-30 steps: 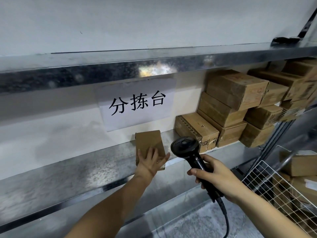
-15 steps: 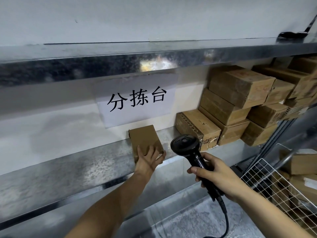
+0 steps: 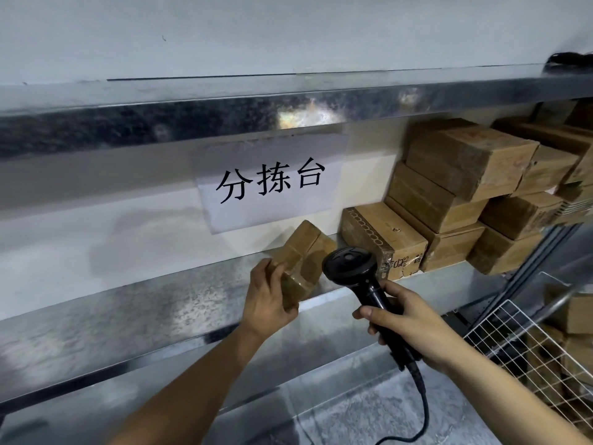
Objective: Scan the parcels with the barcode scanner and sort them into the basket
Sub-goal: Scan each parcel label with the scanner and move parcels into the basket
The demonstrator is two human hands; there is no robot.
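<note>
A small brown cardboard parcel (image 3: 303,255) is tilted up on the metal shelf (image 3: 134,311), below the paper sign. My left hand (image 3: 268,298) grips its near end, fingers curled round it. My right hand (image 3: 409,329) holds the handle of a black barcode scanner (image 3: 351,266), whose head sits just right of the parcel, close to it. The scanner's cable hangs down below my wrist. A white wire basket (image 3: 500,319) with several parcels in it stands at the lower right.
A stack of brown cartons (image 3: 462,194) fills the shelf's right side. A white sign with black characters (image 3: 269,187) hangs on the back wall. An upper metal shelf (image 3: 224,114) overhangs. A lower shelf surface (image 3: 337,409) lies beneath my arms.
My left hand has gone from resting flat on the parcel to gripping it and tipping it up on the shelf. The scanner head has moved closer to the parcel.
</note>
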